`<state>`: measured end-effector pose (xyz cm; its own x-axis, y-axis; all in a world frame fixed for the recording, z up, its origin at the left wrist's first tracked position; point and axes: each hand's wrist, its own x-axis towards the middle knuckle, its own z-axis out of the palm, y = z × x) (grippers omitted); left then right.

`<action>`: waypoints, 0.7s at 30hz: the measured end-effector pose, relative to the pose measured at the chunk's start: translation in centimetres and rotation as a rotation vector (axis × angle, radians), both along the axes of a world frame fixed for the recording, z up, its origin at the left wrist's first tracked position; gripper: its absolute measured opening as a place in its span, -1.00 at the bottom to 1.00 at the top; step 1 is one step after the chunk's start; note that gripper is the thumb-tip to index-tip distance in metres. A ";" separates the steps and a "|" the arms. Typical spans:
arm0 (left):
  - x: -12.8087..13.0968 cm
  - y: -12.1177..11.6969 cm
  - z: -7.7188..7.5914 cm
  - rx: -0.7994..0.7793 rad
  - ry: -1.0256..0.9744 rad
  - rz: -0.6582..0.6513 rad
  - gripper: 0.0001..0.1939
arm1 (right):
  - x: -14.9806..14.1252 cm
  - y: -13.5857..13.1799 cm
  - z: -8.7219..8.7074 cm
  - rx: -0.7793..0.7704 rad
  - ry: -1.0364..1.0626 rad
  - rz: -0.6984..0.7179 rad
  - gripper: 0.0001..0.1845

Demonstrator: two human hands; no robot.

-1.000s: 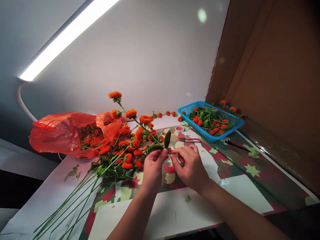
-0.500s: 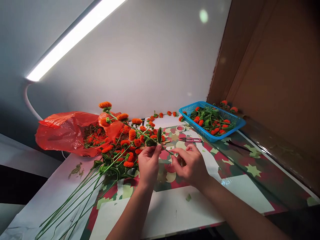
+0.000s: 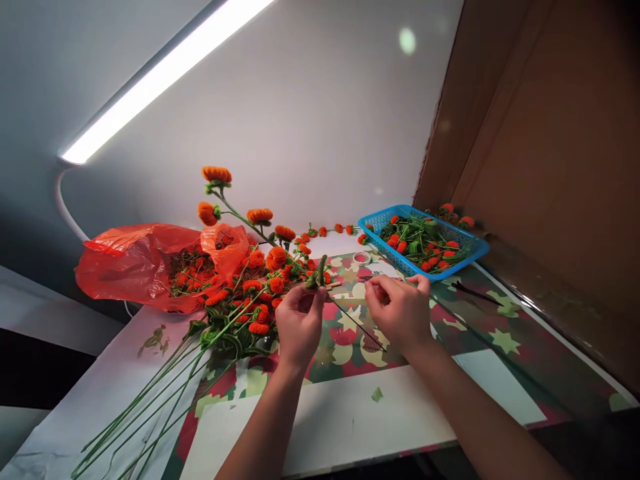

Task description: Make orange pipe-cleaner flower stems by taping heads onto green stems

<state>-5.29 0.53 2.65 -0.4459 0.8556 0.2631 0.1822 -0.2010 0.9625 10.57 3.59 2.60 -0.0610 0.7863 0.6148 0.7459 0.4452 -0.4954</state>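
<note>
My left hand pinches an artificial flower stem just below its fuzzy green leaf. Orange pompom-like blooms branch up and to the left from this stem. Its thin dark lower end sticks out to the right of my fingers, towards the lower right. My right hand is off the stem, over the table beside it. Its fingers are curled together, and whatever they may grip is hidden. The pink-handled snips are mostly covered by this hand.
A blue basket of orange blooms and green stems stands at the back right. On the left are a red plastic bag of blooms and a pile of long-stemmed flowers. A tape roll lies behind my hands; a lamp hangs above.
My right hand has left the stem and moved right, over the snips. The flower spray in my left hand has tilted, its blooms now higher and the stem's lower end bare to view.
</note>
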 end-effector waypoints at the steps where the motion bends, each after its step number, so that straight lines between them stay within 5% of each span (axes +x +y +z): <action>1: 0.0 0.0 0.1 -0.011 0.016 0.002 -0.80 | 0.0 0.0 -0.1 -0.032 -0.007 0.009 -0.77; 6: -0.1 0.1 0.2 -0.080 -0.007 -0.120 -0.78 | -0.4 0.3 -0.5 -0.279 0.133 0.178 -0.76; 12: 0.3 -0.1 0.1 -0.141 -0.113 -0.359 -0.76 | -1.2 0.9 -0.5 -0.691 0.852 0.699 -0.61; 16: 0.5 -0.2 -0.3 -0.185 -0.201 -0.460 -0.76 | -1.3 1.3 -0.8 -0.723 1.132 0.677 -0.59; 21: 0.4 -0.1 -0.9 -0.232 -0.363 -0.537 -0.77 | -1.3 1.5 -1.1 -0.632 1.163 0.648 -0.75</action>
<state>-4.89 0.43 1.78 0.0299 0.9988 -0.0394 -0.2275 0.0452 0.9727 9.27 5.11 1.55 -0.2224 0.9654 0.1361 -0.4400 0.0252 -0.8977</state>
